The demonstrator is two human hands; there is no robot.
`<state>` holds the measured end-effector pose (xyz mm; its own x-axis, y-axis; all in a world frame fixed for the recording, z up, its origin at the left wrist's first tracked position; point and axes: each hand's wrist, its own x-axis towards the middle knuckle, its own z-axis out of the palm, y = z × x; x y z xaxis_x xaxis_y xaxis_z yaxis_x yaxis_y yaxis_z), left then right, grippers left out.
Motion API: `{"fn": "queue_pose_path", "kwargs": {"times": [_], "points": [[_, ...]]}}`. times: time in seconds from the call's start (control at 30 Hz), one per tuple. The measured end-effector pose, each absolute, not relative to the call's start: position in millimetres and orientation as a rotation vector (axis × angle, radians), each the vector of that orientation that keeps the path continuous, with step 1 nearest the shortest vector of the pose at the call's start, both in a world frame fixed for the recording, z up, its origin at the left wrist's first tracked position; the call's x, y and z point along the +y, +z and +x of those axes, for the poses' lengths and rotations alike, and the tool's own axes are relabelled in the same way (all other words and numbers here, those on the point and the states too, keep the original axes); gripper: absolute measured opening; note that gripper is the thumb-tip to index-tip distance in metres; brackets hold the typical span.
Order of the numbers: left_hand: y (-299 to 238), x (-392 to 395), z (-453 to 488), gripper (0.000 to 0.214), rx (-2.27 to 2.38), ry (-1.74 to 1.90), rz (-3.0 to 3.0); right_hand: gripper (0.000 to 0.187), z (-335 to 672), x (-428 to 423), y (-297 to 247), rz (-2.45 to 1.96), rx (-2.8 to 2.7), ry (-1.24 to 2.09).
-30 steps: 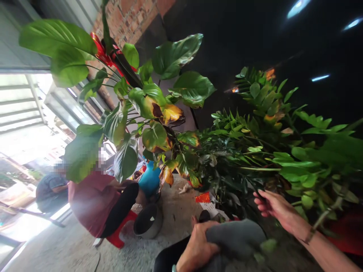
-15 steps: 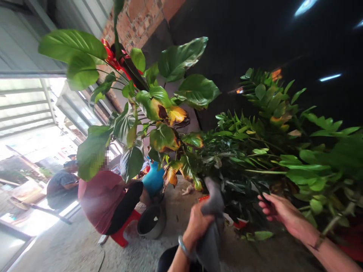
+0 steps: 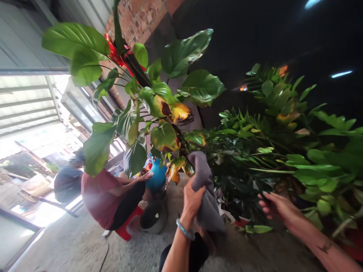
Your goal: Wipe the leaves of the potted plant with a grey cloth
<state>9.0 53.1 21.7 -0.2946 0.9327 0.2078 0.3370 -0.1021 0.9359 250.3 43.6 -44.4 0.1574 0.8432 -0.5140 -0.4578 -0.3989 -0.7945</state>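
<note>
My left hand (image 3: 192, 199) is raised and closed round a grey cloth (image 3: 204, 192), whose top end touches the lower yellowing leaves (image 3: 177, 168) of a tall large-leaved plant (image 3: 159, 102). A pale bangle sits on that wrist. My right hand (image 3: 276, 206) reaches into the dark foliage of a bushy green plant (image 3: 272, 151) on the right, fingers together around a dark leaf or stem that I cannot make out clearly.
A person in a red shirt (image 3: 104, 196) sits on a red stool at the left, touching a blue pot (image 3: 157, 177). A dark round pot (image 3: 153, 217) stands on the concrete floor. Another person sits farther back left. A brick wall rises behind.
My left hand has lifted the grey cloth from my knee up to the lower leaves of the tall plant. My right hand has stayed in the bushy plant.
</note>
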Motion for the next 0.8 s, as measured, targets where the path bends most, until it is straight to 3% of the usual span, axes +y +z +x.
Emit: {"fn": "queue_pose_path", "kwargs": {"times": [0.17,0.3,0.47,0.6,0.8], "points": [[-22.5,8.5,2.1,0.031,1.63,0.972,1.397,0.03,258.2,38.1,-40.4,-1.367,-0.404,1.476],[11.4,-6.4,-13.7,0.035,1.657,1.299,1.285,0.033,261.5,38.1,-36.7,-1.35,-0.405,1.494],[47.7,37.2,-0.5,0.046,1.601,1.619,1.32,0.033,254.1,39.9,-34.1,-1.336,-0.406,1.497],[10.3,57.0,16.0,0.034,1.67,1.277,1.43,0.032,252.4,37.5,-34.0,-1.341,-0.418,1.49],[-31.2,11.4,-3.4,0.016,1.719,0.702,1.421,0.031,261.7,35.0,-33.4,-1.354,-0.413,1.488]]}}
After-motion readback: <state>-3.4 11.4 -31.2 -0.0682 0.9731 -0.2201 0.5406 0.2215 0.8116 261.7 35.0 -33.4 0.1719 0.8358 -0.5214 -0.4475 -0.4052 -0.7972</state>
